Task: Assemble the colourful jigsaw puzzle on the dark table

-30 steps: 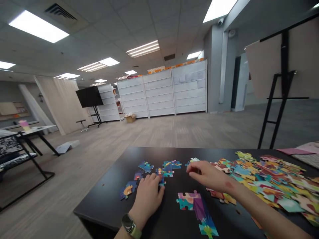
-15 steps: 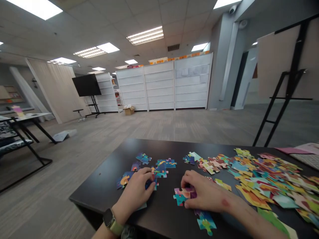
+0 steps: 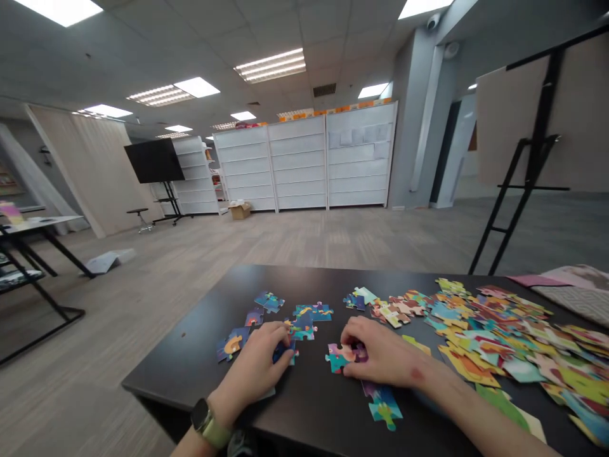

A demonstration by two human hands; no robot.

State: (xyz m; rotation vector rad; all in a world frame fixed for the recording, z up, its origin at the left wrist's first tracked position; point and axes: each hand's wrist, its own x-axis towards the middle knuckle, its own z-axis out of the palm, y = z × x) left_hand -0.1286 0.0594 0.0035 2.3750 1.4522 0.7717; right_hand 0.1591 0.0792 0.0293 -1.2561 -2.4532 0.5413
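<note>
My left hand point(image 3: 259, 355), with a watch on the wrist, rests on the black table. Its curled fingers and thumb close around a dark blue puzzle piece point(image 3: 282, 351), partly hidden, at the near end of a joined blue section point(image 3: 304, 325). My right hand point(image 3: 378, 352) pinches a pink, purple and teal puzzle section point(image 3: 337, 358) between thumb and fingers, low over the table or on it; the hand covers part of it. Just below that hand is a blue-green puzzle section point(image 3: 385, 407). Left of my left hand are blue pieces with an orange shape point(image 3: 233, 344).
A large heap of loose puzzle pieces point(image 3: 504, 343) spreads over the table's right side. A few dark blue pieces point(image 3: 269, 301) lie farther back on the left. At the far right is a keyboard point(image 3: 578, 298). Beyond the black table point(image 3: 190, 374) stands an easel point(image 3: 523, 171).
My right hand has slid slightly away from me with the pink and teal section. My left hand has hardly moved. The whole view has turned a little to the right.
</note>
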